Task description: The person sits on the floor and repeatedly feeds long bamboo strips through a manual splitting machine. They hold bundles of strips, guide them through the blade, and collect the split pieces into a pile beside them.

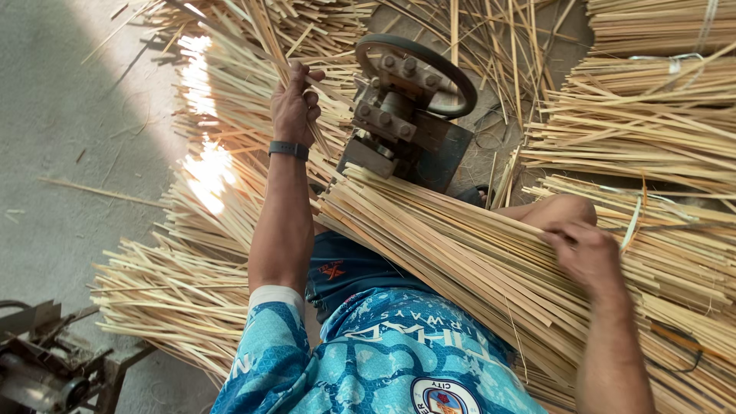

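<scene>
Meanwhile, our left hand [295, 103] clenches thin bamboo strips [261, 34] just beside the metal splitting machine [402, 107], while our right hand [586, 253] rests fingers-down, gripping the bundle of bamboo slats [452, 253] lying across our lap.

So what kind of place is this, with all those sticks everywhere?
Probably a small workshop where bamboo is split into thin strips. Heaps of pale strips cover the concrete floor, tied bundles lie stacked nearby, and a metal machine with a wheel stands in front of the person.
</scene>
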